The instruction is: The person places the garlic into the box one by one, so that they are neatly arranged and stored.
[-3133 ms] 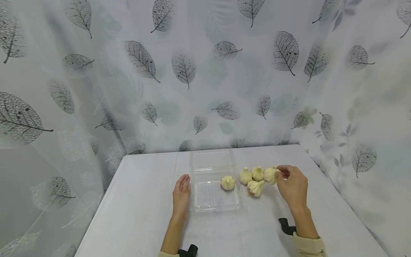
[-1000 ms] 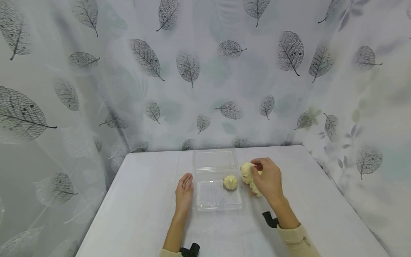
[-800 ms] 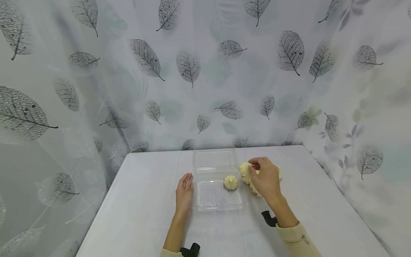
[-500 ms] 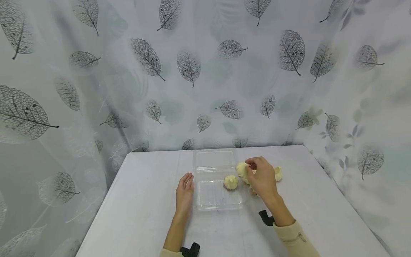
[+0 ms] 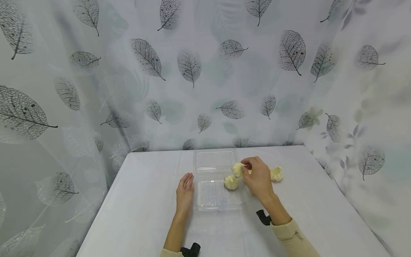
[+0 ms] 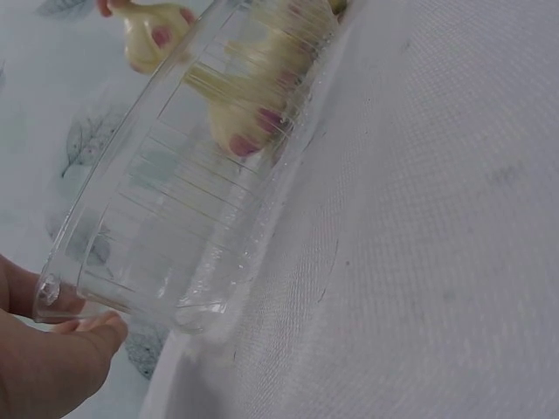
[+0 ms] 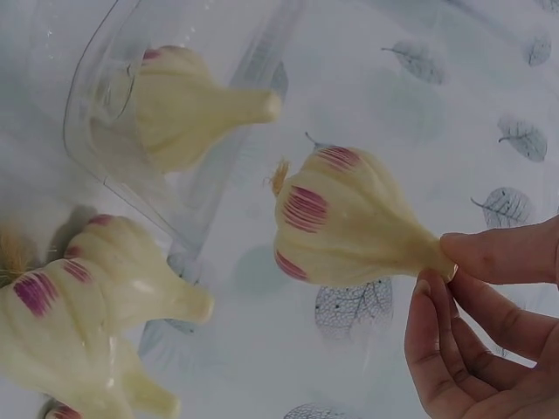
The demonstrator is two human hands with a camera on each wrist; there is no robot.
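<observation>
My right hand (image 5: 258,177) pinches a garlic bulb (image 7: 341,218) by its stem between thumb and fingertips. This bulb hangs above the right side of a clear plastic container (image 5: 208,196), which lies with its lid (image 5: 215,160) folded back. Another garlic bulb (image 5: 231,182) sits inside, against the right wall. At the left side, my left hand (image 5: 184,196) holds the container's rim, with the edge between thumb and fingers in the left wrist view. Several more garlic bulbs (image 7: 65,297) lie right of the container, mostly hidden behind my right hand in the head view.
One loose garlic bulb (image 5: 276,174) shows just beyond my right hand on the white table (image 5: 138,200). A leaf-printed curtain (image 5: 205,71) hangs behind the table and along its sides. Black wrist mounts (image 5: 191,250) sit on both forearms.
My right hand has picked up a garlic bulb from the group and carried it left to the container, uncovering a bulb on the right. My left hand stays at the container's left edge.
</observation>
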